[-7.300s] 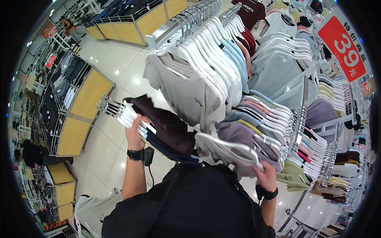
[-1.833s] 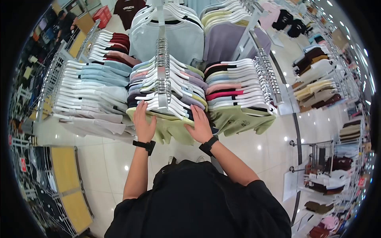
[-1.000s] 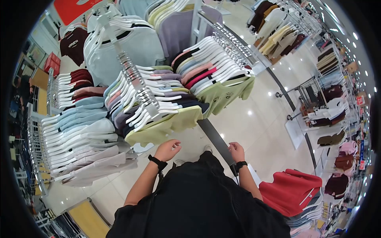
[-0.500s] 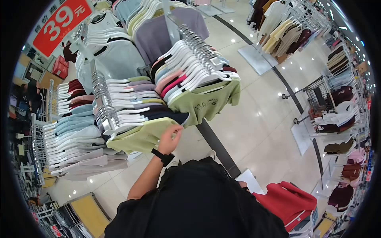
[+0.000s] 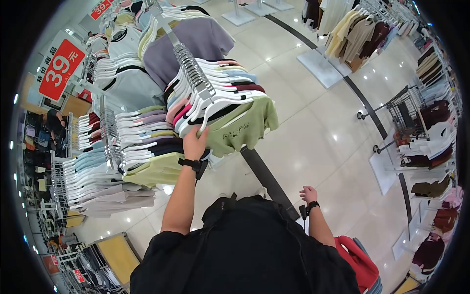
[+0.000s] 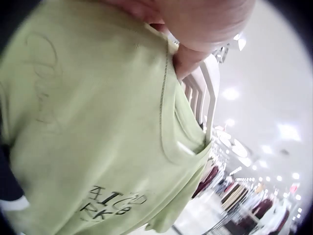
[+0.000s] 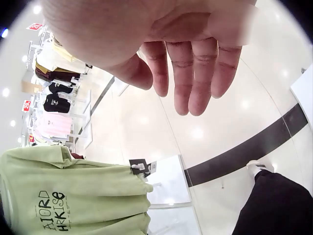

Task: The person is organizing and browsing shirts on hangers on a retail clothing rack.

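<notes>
A light green T-shirt point(image 5: 242, 128) with dark lettering hangs at the front of the right-hand rail on a white hanger point(image 5: 204, 124). At its near shoulder, my left hand point(image 5: 195, 145) grips the hanger end. The left wrist view has this hand point(image 6: 205, 24) at the neckline, the thumb tucked by the collar and the other fingers mostly hidden. My right hand point(image 5: 309, 194) is away to the right over the floor, holding nothing. Its fingers point(image 7: 183, 73) hang loosely in the right wrist view, with the green T-shirt lower left.
Another green shirt point(image 5: 155, 169) fronts the neighbouring rail to the left. Beyond it hang pale shirts point(image 5: 105, 200). A red garment point(image 5: 360, 262) is behind my right arm. A wire cart point(image 5: 406, 112) stands at right on the tiled floor point(image 5: 293, 132).
Both hands have left the middle rail's hangers. The view has turned rightward, and my left hand has moved onto the right rail's front hanger. My right hand has dropped to the side.
</notes>
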The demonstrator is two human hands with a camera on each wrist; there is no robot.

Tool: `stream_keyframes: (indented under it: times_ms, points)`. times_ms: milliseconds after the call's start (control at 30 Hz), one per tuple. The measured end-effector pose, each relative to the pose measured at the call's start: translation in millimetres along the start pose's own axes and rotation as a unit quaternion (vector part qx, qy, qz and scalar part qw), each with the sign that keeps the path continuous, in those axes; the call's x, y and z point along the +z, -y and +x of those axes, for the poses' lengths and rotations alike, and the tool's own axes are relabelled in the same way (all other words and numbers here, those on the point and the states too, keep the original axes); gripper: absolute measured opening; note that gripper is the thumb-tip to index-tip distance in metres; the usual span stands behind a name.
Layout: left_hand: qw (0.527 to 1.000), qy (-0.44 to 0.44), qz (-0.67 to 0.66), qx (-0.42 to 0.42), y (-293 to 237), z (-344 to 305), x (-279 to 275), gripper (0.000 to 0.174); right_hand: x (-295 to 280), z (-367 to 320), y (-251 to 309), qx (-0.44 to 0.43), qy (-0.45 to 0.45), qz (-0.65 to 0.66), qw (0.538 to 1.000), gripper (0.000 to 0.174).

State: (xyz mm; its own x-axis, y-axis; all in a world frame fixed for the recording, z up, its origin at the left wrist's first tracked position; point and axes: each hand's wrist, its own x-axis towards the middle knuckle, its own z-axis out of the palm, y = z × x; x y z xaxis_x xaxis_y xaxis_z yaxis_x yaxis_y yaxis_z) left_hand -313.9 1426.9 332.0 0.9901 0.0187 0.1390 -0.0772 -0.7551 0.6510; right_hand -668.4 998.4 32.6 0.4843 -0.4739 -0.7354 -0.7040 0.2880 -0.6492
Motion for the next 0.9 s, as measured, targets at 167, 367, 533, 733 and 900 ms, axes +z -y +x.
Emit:
stream_keyframes:
  times_ms: [167, 367, 533, 733, 900]
  points:
    - [0.998, -0.05, -0.009, 0.026, -33, -1, -12, 0.038, -7, 23, -50, 0.051, 0.05, -0.045, 0.996, 0.027]
    - [0.996, 0.044, 0.014, 0.073, -32, -15, -5, 0.036, -20, 64, -160, 0.126, 0.089, -0.116, 0.981, 0.022]
    - [0.998, 0.02, 0.008, 0.065, 19, -56, -19, 0.036, -24, -9, -107, 0.052, 0.098, -0.171, 0.979, 0.02]
    - [0.998, -0.06, 0.005, -0.027, 125, -103, -87, 0.031, 3, 19, -75, 0.119, 0.091, -0.178, 0.973, 0.031]
    - [0.974, -0.218, 0.062, 0.012, 172, -128, -148, 0.032, 43, 60, -35, 0.095, 0.125, -0.199, 0.967, 0.03]
